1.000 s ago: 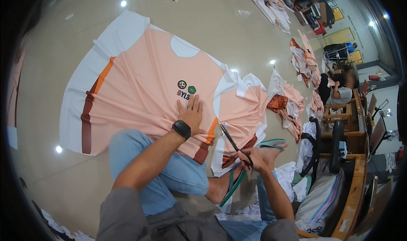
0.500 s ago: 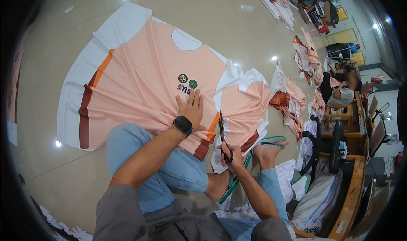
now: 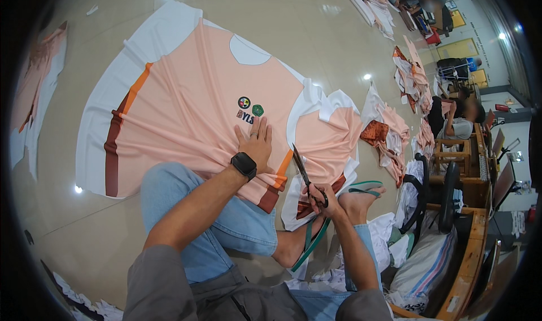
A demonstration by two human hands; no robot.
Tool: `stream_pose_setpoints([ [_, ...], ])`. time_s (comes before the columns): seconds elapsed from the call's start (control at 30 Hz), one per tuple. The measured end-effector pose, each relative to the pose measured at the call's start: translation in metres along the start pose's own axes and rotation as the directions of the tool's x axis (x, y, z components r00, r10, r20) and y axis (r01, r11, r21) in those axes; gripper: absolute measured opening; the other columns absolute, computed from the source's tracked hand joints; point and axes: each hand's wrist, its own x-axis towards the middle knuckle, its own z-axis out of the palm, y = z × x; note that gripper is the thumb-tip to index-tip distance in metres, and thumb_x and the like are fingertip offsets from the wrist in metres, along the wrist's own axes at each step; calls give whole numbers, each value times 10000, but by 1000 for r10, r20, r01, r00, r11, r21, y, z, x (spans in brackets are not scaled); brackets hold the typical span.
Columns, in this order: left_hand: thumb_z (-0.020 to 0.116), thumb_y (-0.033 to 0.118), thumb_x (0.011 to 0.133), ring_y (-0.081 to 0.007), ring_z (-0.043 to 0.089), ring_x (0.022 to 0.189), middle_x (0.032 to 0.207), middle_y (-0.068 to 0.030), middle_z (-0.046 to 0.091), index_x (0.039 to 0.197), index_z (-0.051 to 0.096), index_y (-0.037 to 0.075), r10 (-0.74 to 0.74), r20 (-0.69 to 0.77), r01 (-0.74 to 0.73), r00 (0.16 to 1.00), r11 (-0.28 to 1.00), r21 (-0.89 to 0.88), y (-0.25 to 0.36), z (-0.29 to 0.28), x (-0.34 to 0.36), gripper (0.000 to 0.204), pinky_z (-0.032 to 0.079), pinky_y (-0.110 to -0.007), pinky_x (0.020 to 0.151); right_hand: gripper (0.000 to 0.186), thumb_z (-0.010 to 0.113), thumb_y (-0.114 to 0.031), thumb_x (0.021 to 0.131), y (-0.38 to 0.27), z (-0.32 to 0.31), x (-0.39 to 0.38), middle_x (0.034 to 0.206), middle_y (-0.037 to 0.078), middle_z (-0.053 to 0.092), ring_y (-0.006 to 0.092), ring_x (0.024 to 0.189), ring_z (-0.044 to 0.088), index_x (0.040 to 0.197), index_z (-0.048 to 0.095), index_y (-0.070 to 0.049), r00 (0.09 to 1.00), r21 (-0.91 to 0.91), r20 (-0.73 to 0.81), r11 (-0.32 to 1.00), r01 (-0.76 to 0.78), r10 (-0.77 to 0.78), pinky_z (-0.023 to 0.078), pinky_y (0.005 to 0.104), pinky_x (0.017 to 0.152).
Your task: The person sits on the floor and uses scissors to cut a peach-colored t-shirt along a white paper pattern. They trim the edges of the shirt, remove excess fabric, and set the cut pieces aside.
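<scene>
A large peach fabric panel (image 3: 192, 89) with white margins, orange and maroon bands and printed badges lies creased on the floor. My left hand (image 3: 254, 147) presses on it just below the badges, fingers spread. My right hand (image 3: 320, 199) grips black-handled scissors (image 3: 300, 163), whose blades point up along the white edge where the panel meets a bunched smaller section (image 3: 324, 137) of peach and white cloth. The blade tips are near the orange band; whether they touch the fabric I cannot tell.
My jeans-clad legs and sandalled feet frame the near edge. Fabric piles (image 3: 387, 134) line the right, with a black chair (image 3: 449, 197), a striped sack (image 3: 429, 264) and wooden furniture (image 3: 468, 247). Co-workers (image 3: 457, 118) are at the upper right. More cloth (image 3: 45, 89) lies far left.
The scissors have swung more upright and shifted up along the cloth edge with my right hand. My left hand stays spread on the panel. The whole view has shifted slightly.
</scene>
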Motion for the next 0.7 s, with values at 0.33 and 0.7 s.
stream_pose_setpoints([
  [0.33, 897, 632, 607, -384, 71, 1600, 1721, -214, 108, 1613, 224, -22, -2, 12, 2, 1000, 1000, -9, 0, 1, 0, 1375, 168, -863, 1081, 458, 686, -415, 1003, -15, -39, 19, 571, -23, 525, 76, 403, 495, 988, 667, 42, 992, -256, 112, 963, 90, -63, 367, 237, 395],
  [0.7, 893, 640, 608, -371, 86, 1602, 1725, -202, 114, 1616, 222, -20, -11, 15, 11, 1000, 1000, 8, 1, -2, 0, 1378, 172, -855, 1088, 510, 690, -475, 992, -10, -32, 16, 565, -6, 545, 80, 414, 513, 964, 665, 34, 993, -296, 90, 950, 98, -74, 365, 243, 404],
])
